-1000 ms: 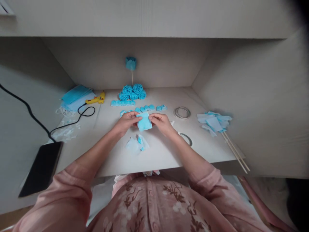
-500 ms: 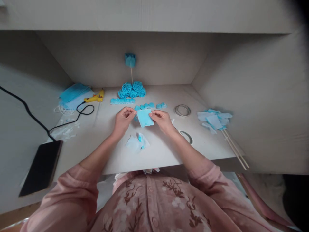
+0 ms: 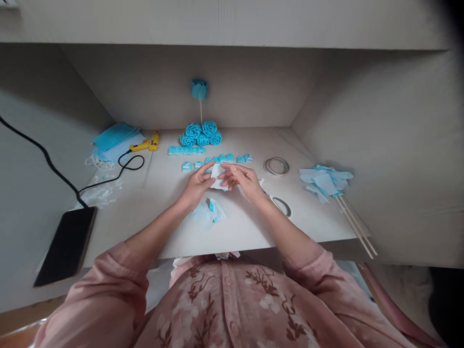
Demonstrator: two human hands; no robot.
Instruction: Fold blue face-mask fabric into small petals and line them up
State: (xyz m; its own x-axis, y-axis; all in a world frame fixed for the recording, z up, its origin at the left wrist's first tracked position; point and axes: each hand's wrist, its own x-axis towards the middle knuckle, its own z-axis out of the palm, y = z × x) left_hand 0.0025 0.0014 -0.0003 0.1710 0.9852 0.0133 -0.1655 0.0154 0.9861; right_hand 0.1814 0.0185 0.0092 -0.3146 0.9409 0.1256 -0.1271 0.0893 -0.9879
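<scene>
"Where was your white piece (image 3: 219, 177)?"

"Between your left hand (image 3: 198, 183), pinching its left side, and your right hand (image 3: 245, 181), bent fingers at the other — grip unclear. Neither was nearer; its long axis ran roughly away from you."

Craft workspace with glue gun (image 3: 148, 144)
</scene>
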